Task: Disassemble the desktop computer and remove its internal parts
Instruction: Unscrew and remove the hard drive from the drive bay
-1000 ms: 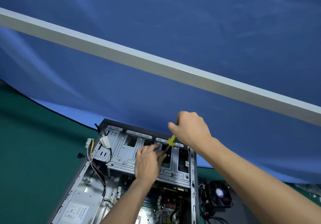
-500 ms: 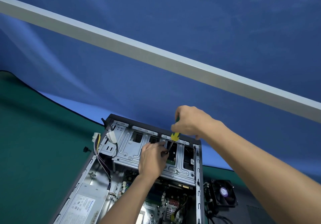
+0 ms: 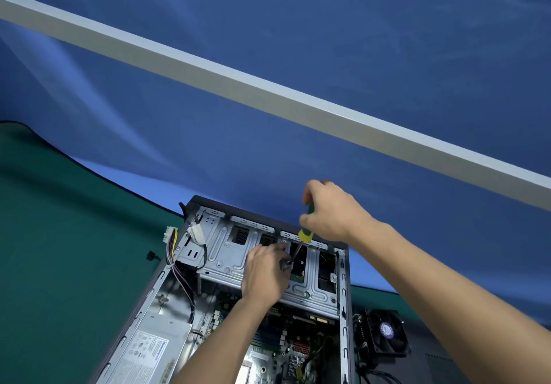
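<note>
computer case: open, lying on green counter, near end cut off by the frame
right hand: grip wrapped round screwdriver handle
left hand: fingers pinching the shaft tip at drive cage; screw hidden
fan: beside case, partly cropped

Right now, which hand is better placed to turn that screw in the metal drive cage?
The right hand: it grips the screwdriver handle. The left hand only steadies its tip at the drive cage.
</note>
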### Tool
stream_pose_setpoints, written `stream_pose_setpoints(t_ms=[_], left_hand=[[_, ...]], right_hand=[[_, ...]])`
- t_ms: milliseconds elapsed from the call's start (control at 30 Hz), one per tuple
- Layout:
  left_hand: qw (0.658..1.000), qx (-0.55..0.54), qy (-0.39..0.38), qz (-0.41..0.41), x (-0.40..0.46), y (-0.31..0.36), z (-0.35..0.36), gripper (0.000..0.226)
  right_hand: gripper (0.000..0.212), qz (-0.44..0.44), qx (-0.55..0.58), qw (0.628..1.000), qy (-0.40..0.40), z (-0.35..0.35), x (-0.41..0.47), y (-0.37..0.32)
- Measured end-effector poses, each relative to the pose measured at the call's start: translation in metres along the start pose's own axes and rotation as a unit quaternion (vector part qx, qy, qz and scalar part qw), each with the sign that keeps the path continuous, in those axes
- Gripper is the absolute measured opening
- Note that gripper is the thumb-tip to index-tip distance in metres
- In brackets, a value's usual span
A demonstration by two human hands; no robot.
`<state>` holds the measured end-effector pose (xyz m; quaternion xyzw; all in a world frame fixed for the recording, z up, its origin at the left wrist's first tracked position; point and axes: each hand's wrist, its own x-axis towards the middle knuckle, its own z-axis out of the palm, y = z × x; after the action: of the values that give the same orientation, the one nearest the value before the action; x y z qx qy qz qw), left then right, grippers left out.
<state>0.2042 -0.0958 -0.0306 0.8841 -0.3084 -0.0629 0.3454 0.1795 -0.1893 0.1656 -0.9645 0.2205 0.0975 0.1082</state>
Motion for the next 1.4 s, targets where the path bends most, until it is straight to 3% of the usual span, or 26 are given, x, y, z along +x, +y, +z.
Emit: stream_pose_setpoints(t_ms=[133, 200, 367, 467, 633, 800, 933, 1000, 1100, 1200, 1267, 1400], left_hand=[[1.000, -0.002, -0.002, -0.006, -0.001, 0.000, 0.000, 0.022], [1.000, -0.002, 0.001, 0.001, -0.001, 0.000, 0.000, 0.020], [1.000, -0.008, 0.002, -0.007, 0.000, 0.001, -0.001, 0.020], [1.000, -0.007, 0.002, -0.001, -0.001, 0.000, -0.001, 0.019], [1.000, -0.006, 0.007, -0.011, 0.000, 0.000, 0.001, 0.020], [1.000, -0.011, 0.010, 0.006, -0.001, 0.000, 0.000, 0.017], [1.000, -0.023, 0.014, -0.009, -0.001, 0.000, 0.000, 0.014], [1.000, -0.018, 0.014, -0.003, -0.001, 0.000, 0.001, 0.013], [1.000, -0.020, 0.013, -0.007, -0.001, 0.000, 0.000, 0.014], [1.000, -0.018, 0.017, -0.010, 0.000, -0.001, 0.002, 0.015], [1.000, -0.016, 0.013, -0.010, 0.000, 0.000, 0.003, 0.015], [1.000, -0.015, 0.013, -0.018, 0.001, 0.000, 0.004, 0.016]], right_hand=[[0.028, 0.025, -0.006, 1.000, 0.011, -0.001, 0.000, 0.000], [0.018, 0.007, -0.002, 1.000, 0.017, 0.002, 0.000, -0.001], [0.030, 0.024, -0.003, 0.999, 0.024, 0.003, -0.002, -0.006], [0.010, 0.000, 0.019, 1.000, 0.018, 0.003, -0.001, -0.004], [0.027, 0.027, -0.002, 0.999, 0.037, 0.003, -0.002, -0.001], [0.020, -0.046, -0.005, 0.998, 0.038, 0.005, -0.004, -0.001], [0.028, -0.021, -0.007, 0.997, 0.069, 0.009, -0.003, -0.003], [0.015, -0.038, 0.010, 0.997, 0.069, 0.010, -0.002, -0.002], [0.013, -0.026, 0.034, 0.997, 0.064, 0.008, -0.003, -0.002], [0.025, 0.005, 0.004, 0.996, 0.094, 0.009, -0.004, -0.001], [0.017, 0.002, 0.015, 0.996, 0.090, 0.011, -0.003, -0.002], [0.027, 0.031, 0.016, 0.996, 0.088, 0.011, -0.002, -0.002]])
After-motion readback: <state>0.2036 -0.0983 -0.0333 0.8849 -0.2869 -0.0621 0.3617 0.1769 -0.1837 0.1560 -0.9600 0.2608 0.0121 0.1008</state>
